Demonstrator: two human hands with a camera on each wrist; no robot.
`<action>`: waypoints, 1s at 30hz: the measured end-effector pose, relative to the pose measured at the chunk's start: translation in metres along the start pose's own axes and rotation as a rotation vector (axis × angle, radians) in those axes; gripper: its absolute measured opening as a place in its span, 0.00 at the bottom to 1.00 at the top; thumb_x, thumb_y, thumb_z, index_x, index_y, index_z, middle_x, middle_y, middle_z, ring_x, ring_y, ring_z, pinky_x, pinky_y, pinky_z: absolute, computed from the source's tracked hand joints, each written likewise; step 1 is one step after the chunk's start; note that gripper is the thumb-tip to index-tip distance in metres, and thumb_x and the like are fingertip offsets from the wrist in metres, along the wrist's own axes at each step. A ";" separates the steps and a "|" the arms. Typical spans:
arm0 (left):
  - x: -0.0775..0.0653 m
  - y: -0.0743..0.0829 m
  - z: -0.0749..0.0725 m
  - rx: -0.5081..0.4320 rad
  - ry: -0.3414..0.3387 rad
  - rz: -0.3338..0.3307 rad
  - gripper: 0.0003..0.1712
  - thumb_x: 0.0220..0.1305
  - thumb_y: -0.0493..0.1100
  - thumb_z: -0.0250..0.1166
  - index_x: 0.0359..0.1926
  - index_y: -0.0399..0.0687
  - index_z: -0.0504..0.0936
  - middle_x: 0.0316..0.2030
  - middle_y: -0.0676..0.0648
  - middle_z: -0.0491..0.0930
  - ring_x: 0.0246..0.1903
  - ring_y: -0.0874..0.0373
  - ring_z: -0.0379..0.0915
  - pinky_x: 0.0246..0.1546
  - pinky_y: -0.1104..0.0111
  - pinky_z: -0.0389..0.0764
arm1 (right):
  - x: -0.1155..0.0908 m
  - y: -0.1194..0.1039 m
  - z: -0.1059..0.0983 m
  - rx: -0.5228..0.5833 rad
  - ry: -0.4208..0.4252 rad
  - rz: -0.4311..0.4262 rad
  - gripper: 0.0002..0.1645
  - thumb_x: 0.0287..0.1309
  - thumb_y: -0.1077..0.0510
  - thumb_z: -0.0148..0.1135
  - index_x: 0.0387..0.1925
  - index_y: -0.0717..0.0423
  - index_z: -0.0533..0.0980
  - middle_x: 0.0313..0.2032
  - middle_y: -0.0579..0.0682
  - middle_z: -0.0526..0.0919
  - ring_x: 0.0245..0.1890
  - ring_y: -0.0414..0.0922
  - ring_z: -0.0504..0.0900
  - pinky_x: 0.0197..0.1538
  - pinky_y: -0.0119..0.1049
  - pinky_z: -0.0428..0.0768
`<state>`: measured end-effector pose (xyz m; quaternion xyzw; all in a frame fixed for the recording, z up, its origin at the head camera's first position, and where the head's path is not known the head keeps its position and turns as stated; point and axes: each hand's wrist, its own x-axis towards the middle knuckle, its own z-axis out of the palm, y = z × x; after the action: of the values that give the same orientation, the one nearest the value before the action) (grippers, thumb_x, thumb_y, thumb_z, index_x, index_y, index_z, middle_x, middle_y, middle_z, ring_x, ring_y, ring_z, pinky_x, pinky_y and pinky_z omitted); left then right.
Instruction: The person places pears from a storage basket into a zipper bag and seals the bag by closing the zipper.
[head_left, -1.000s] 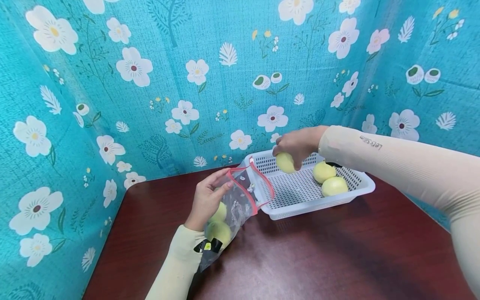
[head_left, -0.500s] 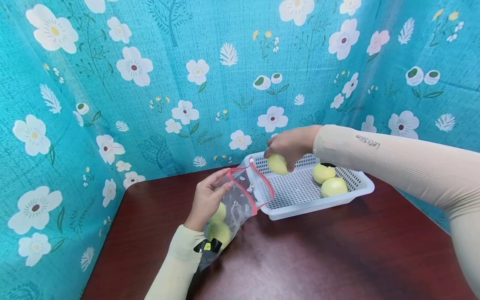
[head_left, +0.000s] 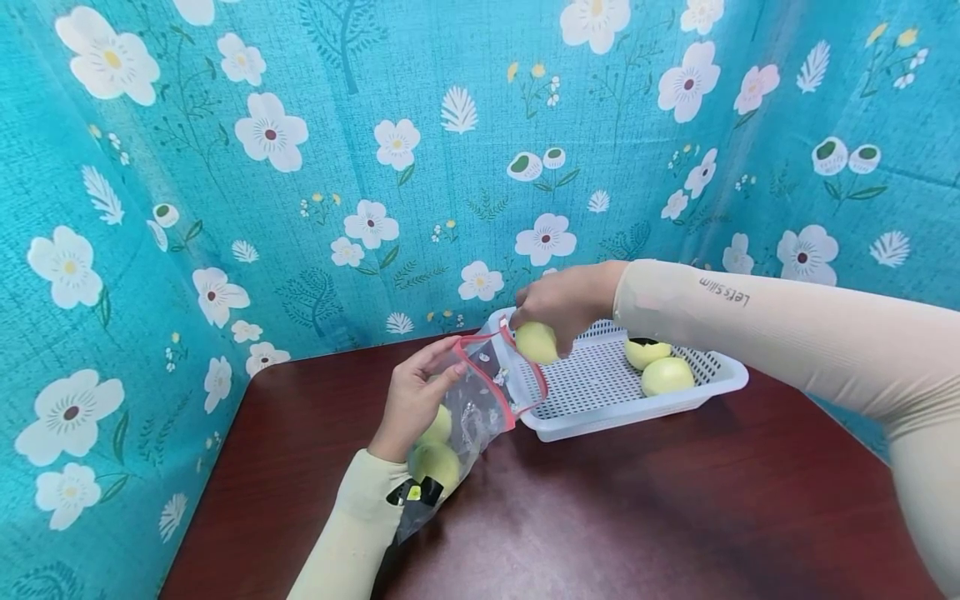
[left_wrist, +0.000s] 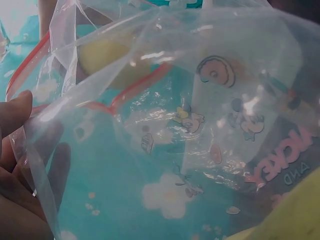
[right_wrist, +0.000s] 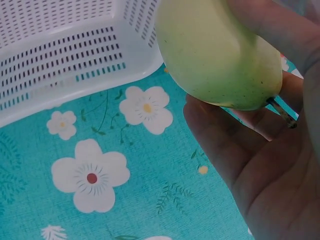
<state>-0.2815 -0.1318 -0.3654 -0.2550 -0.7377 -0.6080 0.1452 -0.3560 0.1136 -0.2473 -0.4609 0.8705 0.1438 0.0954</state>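
My right hand [head_left: 573,300] grips a yellow-green pear [head_left: 536,342] by the red-edged mouth of a clear plastic bag [head_left: 487,408]. In the right wrist view, thumb and fingers lie around the pear [right_wrist: 215,50], and its brown stem [right_wrist: 282,112] points toward the palm. My left hand [head_left: 416,392] pinches the bag's rim and holds it tilted, mouth toward the basket. Two pears [head_left: 437,467] show through the bag's lower part. From the left wrist, the held pear [left_wrist: 107,57] shows through the film beyond the red edge, and the bag bears cartoon prints.
A white perforated plastic basket [head_left: 622,414] stands on the dark red table [head_left: 600,517], right of the bag. Two pears [head_left: 667,377] sit at its right end, one partly behind my right sleeve. A blue floral curtain [head_left: 420,208] closes off the back and sides.
My right hand has carried the pear left and slightly down, from over the basket to the bag's mouth. The left hand and bag have hardly moved.
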 end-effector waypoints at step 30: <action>-0.001 0.002 -0.001 0.002 0.010 0.016 0.23 0.62 0.33 0.66 0.58 0.34 0.77 0.54 0.39 0.79 0.55 0.52 0.75 0.49 0.54 0.79 | 0.008 -0.038 0.001 0.063 -0.020 -0.092 0.44 0.40 0.46 0.81 0.62 0.41 0.72 0.46 0.43 0.75 0.42 0.43 0.77 0.43 0.38 0.79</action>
<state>-0.2800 -0.1330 -0.3642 -0.2575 -0.7354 -0.6076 0.1540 -0.3287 0.0870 -0.2568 -0.4958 0.8514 0.1163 0.1254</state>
